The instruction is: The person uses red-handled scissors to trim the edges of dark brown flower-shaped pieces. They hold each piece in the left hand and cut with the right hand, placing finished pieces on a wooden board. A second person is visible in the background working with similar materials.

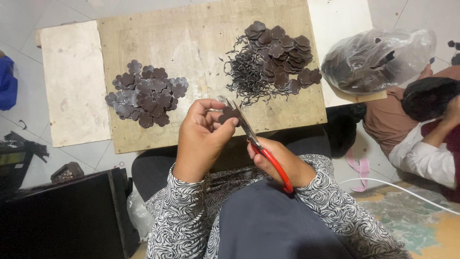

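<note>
My left hand (200,136) pinches a small dark brown flower-shaped piece (228,114) between thumb and fingers, above the near edge of a wooden board (201,43). My right hand (280,163) grips red-handled scissors (258,146), whose blades touch the right side of that piece. On the board's left lies a flat pile of flower-shaped pieces (146,95). On its right is a second heap of similar pieces (282,55) sitting on thin curly dark trimmings (242,76).
A clear plastic bag (378,60) holding dark pieces sits at the right. Beside it another person (421,139) sits on the floor. A white cable (397,189) runs across the floor. A black box (62,216) stands at lower left.
</note>
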A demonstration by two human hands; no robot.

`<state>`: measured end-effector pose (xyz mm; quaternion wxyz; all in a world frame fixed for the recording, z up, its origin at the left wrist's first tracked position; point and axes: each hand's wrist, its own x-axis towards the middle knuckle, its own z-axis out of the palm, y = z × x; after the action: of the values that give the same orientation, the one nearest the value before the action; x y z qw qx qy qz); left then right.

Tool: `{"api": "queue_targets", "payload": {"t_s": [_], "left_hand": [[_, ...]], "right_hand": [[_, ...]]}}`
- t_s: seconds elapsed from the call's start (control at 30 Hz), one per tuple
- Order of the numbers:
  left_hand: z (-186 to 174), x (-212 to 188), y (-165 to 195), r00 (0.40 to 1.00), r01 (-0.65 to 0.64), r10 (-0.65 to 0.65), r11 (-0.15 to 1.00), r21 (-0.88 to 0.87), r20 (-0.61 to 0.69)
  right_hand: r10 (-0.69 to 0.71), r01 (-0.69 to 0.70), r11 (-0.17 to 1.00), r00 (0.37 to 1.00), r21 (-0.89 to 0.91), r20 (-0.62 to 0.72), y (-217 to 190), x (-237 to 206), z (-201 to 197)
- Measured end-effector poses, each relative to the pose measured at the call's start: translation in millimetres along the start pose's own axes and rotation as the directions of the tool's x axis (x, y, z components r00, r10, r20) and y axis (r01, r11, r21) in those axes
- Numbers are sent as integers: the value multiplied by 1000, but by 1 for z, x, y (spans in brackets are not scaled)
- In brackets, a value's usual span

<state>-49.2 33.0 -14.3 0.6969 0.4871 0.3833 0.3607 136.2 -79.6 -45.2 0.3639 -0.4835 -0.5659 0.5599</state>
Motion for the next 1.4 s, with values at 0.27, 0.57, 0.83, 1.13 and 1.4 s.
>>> {"api": "queue_targets", "payload": {"t_s": [0.27, 0.57, 0.83, 1.13, 1.4], "left_hand": [[1, -1, 0, 1000, 5, -5, 1000, -24, -5], [3, -1, -1, 1000, 11, -11, 1000, -16, -18], [3, -1, -1, 1000, -22, 22, 1000, 6, -16], [3, 1, -11, 999, -45, 46, 998, -51, 7], [8, 5, -22, 994, 73, -64, 993, -97, 89]], "right_hand": [[13, -13, 1000, 1000, -11, 24, -3, 0, -1], [-17, 18, 1000, 1000, -18, 20, 2, 0, 0], [-27, 27, 1000, 999, -6, 24, 2, 0, 0], [42, -41, 999, 999, 24, -31, 7, 0, 5], [57, -42, 982, 995, 185, -76, 14, -2, 11]]}}
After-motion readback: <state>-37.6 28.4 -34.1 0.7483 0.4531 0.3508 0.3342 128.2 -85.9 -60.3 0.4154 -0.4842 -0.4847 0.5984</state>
